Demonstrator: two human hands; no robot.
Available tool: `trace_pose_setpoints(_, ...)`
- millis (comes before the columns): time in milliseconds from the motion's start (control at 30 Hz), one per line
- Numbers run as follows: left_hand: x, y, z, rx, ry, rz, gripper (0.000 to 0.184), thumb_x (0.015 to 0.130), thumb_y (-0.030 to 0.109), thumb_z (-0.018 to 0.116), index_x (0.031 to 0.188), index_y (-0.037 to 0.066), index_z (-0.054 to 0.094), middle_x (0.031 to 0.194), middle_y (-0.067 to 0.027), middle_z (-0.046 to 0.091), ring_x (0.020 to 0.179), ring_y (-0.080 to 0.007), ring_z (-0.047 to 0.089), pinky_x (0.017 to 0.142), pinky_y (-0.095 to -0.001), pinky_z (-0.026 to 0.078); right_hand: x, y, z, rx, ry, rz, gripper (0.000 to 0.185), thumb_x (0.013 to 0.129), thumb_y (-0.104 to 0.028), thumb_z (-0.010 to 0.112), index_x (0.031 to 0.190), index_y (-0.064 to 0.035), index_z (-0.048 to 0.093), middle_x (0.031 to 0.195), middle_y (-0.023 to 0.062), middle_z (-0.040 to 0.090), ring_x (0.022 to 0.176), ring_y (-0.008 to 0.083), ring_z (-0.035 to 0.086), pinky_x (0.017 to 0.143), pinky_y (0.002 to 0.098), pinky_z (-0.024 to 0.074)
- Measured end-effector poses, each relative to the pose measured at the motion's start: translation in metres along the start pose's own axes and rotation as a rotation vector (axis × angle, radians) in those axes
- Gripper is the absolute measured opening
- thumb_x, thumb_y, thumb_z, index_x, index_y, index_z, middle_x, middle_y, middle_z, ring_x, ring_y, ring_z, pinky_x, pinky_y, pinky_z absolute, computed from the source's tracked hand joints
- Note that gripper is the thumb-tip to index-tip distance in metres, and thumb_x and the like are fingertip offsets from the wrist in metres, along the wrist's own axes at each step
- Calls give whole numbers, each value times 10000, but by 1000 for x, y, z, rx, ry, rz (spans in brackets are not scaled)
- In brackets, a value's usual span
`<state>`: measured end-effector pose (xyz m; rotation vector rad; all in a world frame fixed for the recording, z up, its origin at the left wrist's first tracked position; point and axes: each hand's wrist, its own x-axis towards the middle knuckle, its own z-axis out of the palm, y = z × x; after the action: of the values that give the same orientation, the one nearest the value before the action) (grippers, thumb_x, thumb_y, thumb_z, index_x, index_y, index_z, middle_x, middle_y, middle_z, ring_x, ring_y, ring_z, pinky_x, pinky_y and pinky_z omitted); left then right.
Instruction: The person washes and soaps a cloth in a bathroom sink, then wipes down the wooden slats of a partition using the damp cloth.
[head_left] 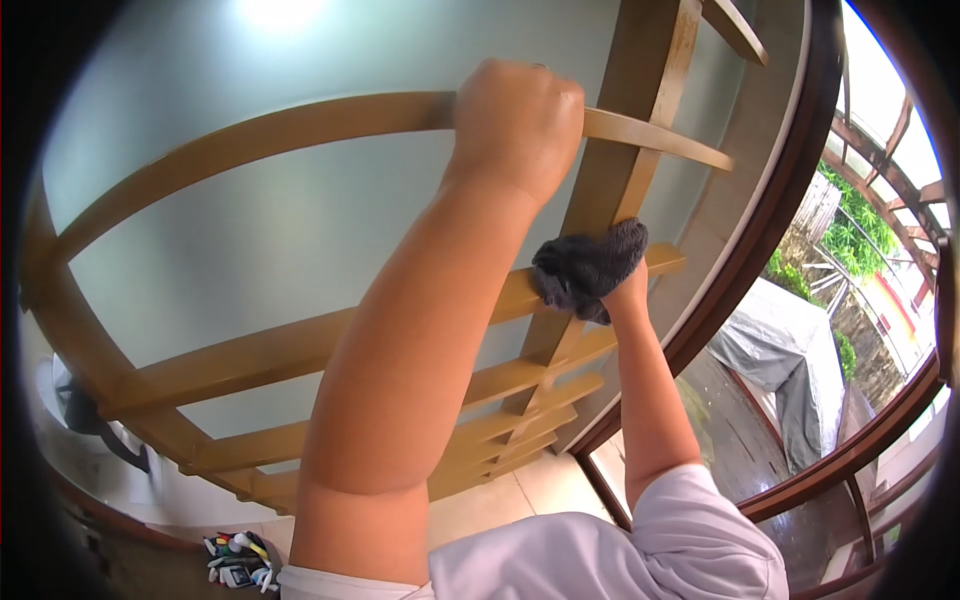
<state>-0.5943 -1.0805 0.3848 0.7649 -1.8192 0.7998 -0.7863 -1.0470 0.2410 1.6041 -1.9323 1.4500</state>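
Note:
My left hand (515,130) is raised in a fist around a thin horizontal slat (330,118) of a brown wooden slatted frame. Lower and to the right, my right hand (627,297) has a fluffy dark grey cloth (588,268) bunched over its fingers. The cloth presses against the frame where a crossbar meets the broad upright post (603,190). Most of the right hand's fingers are hidden by the cloth. Further slats (240,357) run below, partly covered by my left forearm.
A pale, glossy panel (250,230) lies behind the slats. On the right, a dark-framed window (690,330) looks onto a grey cover (780,350) and green plants. At lower left is a cluster of pens and small items (240,560), with a dark curved object (95,415) above it.

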Motion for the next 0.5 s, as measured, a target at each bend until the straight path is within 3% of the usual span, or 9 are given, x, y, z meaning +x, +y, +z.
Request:
trace_pose_setpoints(33, -1, 2, -1, 3, -20, -2, 198, 609, 258, 754, 650, 113, 626, 602, -60, 585, 588, -240, 593, 497, -335, 474, -4, -4, -6, -9, -79, 29, 499, 712, -356, 657, 1020, 25, 563, 1002, 187, 607, 960, 379, 560, 854, 396, 435)
trace_pose_setpoints(133, 1, 1, 3, -74, 135, 4, 177, 614, 243, 747, 656, 115, 632, 607, -62, 589, 590, -238, 595, 505, -330, 481, -11, -33, 0, -374, 580, -415, 400, 730, -275, 625, 990, 25, 576, 1039, 177, 584, 1039, 360, 515, 939, 412, 368)
trace_pose_setpoints(233, 0, 2, 0, -48, 11, 4, 162, 619, 232, 740, 654, 116, 633, 612, -59, 592, 590, -236, 596, 511, -327, 485, 10, -13, -2, -519, 378, -909, 453, 743, -139, 550, 1157, 32, 487, 1059, 194, 571, 1099, 338, 481, 1018, 444, 291)
trace_pose_setpoints(333, 1, 3, -1, -8, -52, -15, 148, 621, 227, 733, 648, 121, 633, 619, -52, 595, 589, -233, 597, 515, -323, 488, 44, -37, -3, -950, 96, -781, 405, 752, -142, 481, 1116, 28, 533, 1067, 182, 574, 1146, 312, 446, 1058, 420, 232)
trace_pose_setpoints(500, 2, 2, 2, 4, 25, 18, 174, 639, 271, 737, 675, 133, 637, 613, -43, 595, 586, -223, 597, 506, -320, 485, 62, -54, -5, -1224, 105, -780, 339, 783, -175, 440, 996, 23, 614, 1077, 162, 580, 1138, 285, 456, 1062, 402, 223)
